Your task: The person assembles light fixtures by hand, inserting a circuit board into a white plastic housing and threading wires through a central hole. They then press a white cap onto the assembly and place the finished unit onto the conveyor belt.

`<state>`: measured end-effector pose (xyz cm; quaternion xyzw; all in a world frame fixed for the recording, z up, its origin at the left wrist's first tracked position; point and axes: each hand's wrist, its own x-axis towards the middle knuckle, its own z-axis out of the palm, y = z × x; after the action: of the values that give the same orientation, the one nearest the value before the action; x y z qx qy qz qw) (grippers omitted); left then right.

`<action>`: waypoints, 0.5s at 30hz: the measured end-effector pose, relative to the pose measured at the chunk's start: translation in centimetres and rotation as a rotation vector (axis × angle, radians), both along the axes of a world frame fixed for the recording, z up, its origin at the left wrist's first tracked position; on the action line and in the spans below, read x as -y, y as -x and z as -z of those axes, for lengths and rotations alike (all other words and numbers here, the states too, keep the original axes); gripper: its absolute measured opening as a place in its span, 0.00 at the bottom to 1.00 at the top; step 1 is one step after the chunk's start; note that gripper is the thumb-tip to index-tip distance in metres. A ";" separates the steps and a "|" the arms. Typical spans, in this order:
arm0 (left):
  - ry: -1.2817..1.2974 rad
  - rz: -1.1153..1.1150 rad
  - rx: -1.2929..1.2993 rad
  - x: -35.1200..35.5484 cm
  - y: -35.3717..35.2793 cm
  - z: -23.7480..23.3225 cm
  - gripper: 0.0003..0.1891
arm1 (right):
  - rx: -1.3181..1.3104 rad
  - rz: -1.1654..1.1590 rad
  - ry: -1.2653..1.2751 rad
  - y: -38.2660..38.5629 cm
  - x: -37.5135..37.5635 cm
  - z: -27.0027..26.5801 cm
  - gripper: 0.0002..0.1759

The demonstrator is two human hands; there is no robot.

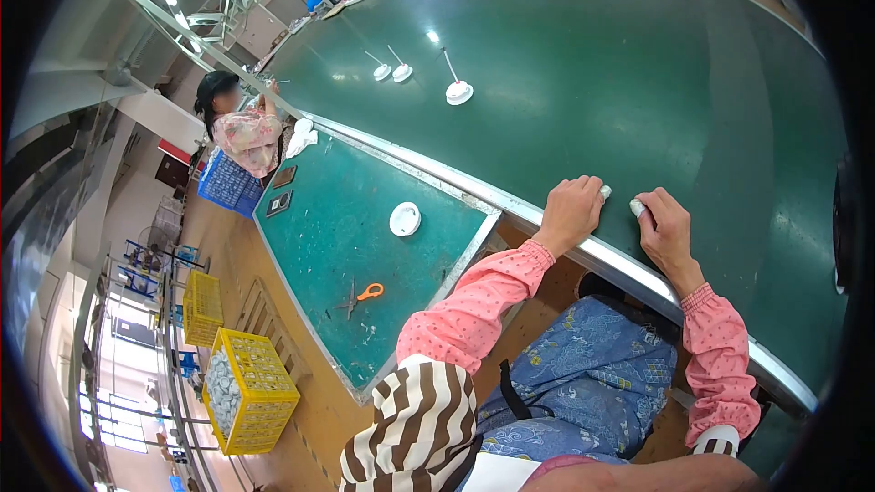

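Observation:
My left hand [572, 211] rests at the near edge of the green belt [583, 64], its fingers curled and closed with no object showing in them. Beside it on the right, a short gap away, my right hand [665, 226] is also curled closed at the belt's edge, holding nothing visible. White wrapping covers a fingertip on each hand. Farther off on the belt stand a white round part with a thin stem [459, 92] and two similar smaller-looking white parts [402, 73] to its left.
A green side table [365, 246] at the left holds orange-handled scissors [370, 292], a white round part [405, 219], two small dark items and a white cloth [302, 138]. A person [246, 132] sits beyond it. Yellow crates [264, 405] stand on the floor; others work far back.

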<state>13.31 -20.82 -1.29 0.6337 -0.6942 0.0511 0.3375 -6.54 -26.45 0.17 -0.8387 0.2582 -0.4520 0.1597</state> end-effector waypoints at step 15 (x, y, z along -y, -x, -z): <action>0.024 -0.089 0.033 0.4 0.0 0.8 0.08 | 0.056 0.037 -0.021 0.2 0.4 0.6 0.05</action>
<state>13.35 -21.19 -2.05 0.6589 -0.6702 0.0847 0.3308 -6.77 -26.85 -0.45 -0.8190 0.2739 -0.4756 0.1672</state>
